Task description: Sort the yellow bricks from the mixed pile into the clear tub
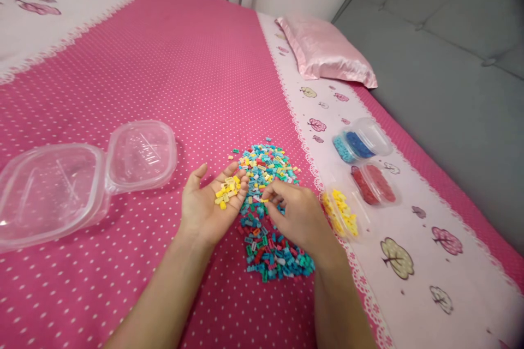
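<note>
My left hand (199,210) is turned palm up and cupped, holding a small heap of yellow toy bricks (227,191). Over the large mixed pile of small toy bricks (266,166), my right hand (298,214) has its thumb and forefinger pinched together. A small yellow brick (264,200) shows at those fingertips. Blue, teal, red, green, white and yellow bricks make up the pile, and my right hand hides part of its middle. Just right of that hand lies a clear container of yellow bricks (340,211).
Clear containers hold red bricks (373,182) and blue bricks (359,144) on the right. Two larger clear plastic containers (141,155) sit at left. Everything rests on a pink dotted bedspread (196,65). A pink pillow (327,49) lies farther back, beside a grey padded panel (442,38).
</note>
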A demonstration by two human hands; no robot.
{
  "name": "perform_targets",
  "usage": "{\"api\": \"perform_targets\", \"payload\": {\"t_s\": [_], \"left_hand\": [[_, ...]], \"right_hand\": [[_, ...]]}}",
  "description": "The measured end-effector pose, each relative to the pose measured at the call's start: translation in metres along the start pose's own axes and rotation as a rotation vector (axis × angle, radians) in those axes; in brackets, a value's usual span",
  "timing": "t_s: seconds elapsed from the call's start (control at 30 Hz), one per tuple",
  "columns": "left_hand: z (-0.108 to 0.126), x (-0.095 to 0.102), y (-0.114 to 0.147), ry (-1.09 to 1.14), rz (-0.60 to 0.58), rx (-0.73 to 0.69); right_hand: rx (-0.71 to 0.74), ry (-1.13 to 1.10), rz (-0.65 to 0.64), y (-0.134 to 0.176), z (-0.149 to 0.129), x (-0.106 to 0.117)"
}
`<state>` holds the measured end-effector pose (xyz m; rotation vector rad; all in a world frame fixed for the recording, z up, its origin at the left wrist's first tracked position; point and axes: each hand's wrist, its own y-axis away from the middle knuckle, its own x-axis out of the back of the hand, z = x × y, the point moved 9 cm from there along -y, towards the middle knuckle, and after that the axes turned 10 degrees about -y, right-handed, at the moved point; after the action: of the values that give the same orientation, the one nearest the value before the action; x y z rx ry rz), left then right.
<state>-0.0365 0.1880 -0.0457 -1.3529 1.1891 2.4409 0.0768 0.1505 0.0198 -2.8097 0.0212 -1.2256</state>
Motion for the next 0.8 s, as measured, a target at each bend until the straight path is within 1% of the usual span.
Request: {"api": "perform_targets", "payload": {"t_s": [0.1,0.23,0.3,0.37,0.43,0.47,0.53,0.57,0.63,0.7,0.8], "left_hand": [[-0.002,-0.005,0.002,-0.01,-0.023,0.002],[-0.014,-0.016,0.004,-0.053,-0.142,0.081],[-0.019,-0.02,0.005,-0.062,-0.203,0.117],[-0.023,-0.023,0.006,-0.06,-0.236,0.137],[-0.023,-0.022,0.005,-0.051,-0.216,0.138],[-0.021,-0.019,0.004,-0.045,-0.177,0.124],[-0.011,-0.011,0.003,-0.029,-0.064,0.049],[-0.005,-0.006,0.003,-0.021,-0.006,-0.002],[0.007,0.001,0.004,-0.012,0.074,-0.082],[0.012,0.005,0.005,-0.003,0.1,-0.107],[0.012,0.009,0.003,0.026,0.102,-0.074]], "right_hand": [[0.051,-0.087,0.097,0.001,-0.011,0.01],[0.156,-0.202,0.296,0.004,-0.031,0.025],[0.179,-0.194,0.356,0.004,-0.037,0.026],[0.174,-0.152,0.376,0.004,-0.038,0.024],[0.136,-0.123,0.424,0.004,-0.03,0.028],[0.101,-0.12,0.47,0.006,-0.023,0.033],[0.005,-0.117,0.549,0.01,-0.004,0.045],[-0.049,-0.109,0.555,0.01,0.006,0.048],[-0.146,-0.075,0.48,0.008,0.025,0.045],[-0.215,-0.036,0.385,0.004,0.038,0.037],[-0.246,0.021,0.285,-0.003,0.044,0.022]]}}
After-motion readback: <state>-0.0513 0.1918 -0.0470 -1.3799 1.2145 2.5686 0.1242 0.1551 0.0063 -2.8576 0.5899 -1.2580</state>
